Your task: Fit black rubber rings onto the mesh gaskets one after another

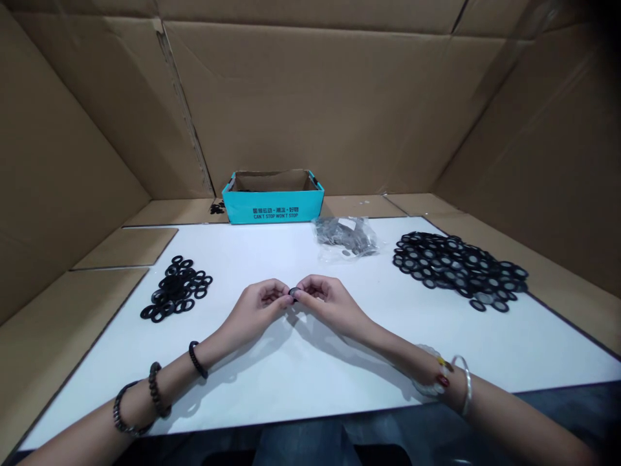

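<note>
Over the middle of the white table, my left hand (264,301) and my right hand (327,301) meet with thumbs and fingers closed on one small black ring (294,292). Something greyish shows inside the ring, but the thumbs cover part of it. To the left lies a loose pile of black rings (179,285) with open centres. A larger heap of black rings with grey discs in them (456,265) spreads at the right. Beyond my right hand rests a clear plastic bag of grey discs (347,236).
A turquoise cardboard box (274,206) stands at the back of the white table (272,246). A few black pieces (217,208) lie left of it on cardboard. Tall cardboard walls (310,110) enclose the back and both sides.
</note>
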Available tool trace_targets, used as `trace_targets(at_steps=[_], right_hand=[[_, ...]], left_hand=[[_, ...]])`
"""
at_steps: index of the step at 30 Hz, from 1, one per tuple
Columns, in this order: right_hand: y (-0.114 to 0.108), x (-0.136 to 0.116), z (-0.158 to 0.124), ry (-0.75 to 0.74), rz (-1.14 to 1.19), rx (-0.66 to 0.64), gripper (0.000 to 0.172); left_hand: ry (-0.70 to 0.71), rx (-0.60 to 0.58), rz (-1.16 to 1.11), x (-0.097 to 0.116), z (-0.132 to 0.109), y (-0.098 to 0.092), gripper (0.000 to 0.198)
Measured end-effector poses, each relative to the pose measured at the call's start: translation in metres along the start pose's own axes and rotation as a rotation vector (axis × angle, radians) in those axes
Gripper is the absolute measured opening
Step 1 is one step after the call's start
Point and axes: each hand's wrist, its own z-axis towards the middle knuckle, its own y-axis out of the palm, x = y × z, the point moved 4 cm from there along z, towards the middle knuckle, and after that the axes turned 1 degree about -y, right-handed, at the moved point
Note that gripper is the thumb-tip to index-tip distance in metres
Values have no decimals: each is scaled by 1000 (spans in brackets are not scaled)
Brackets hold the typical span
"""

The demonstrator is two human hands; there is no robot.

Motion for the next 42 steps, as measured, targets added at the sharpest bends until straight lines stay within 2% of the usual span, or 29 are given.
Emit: trace_targets(at_steps=[4, 8, 12, 17, 20, 26, 28, 30, 33, 35, 39, 42], right_hand=[[-1, -5, -3, -87, -171, 39, 16], [-2, -15, -6, -169, -302, 43, 13], [-3, -23, -8, -207, -375, 47, 10], [-2, -25, -10, -221, -402, 49, 10], [-4, -20, -9, -166, -354, 9, 10], [-9, -4, -3, 68, -38, -31, 15], [-9, -2, -2, 113, 15, -34, 18], [-7, -3, -2, 121, 42, -50, 19], [-1, -8, -4, 55, 38, -100, 19], [1, -13, -6, -41, -60, -98, 19], [2, -20, -11, -240, -356, 0, 17], [6, -20, -14, -322, -458, 29, 15]], left_hand=[[2, 76, 0, -4, -2, -1, 16], [90, 173, 131, 3, -7, -3, 12], [132, 254, 225, 11, -13, -4, 13], [112, 307, 196, 9, -15, -5, 11], [45, 259, 94, 4, -11, -5, 9], [-191, 135, -233, -5, -6, 3, 19], [-193, 108, -267, -5, -6, 6, 22], [-121, 106, -202, -2, -7, 8, 20], [33, 117, -2, 5, -10, 10, 13], [95, 114, 143, 8, -11, 11, 10], [108, 80, 332, 9, -12, 12, 10], [107, 68, 380, 9, -12, 12, 11]])
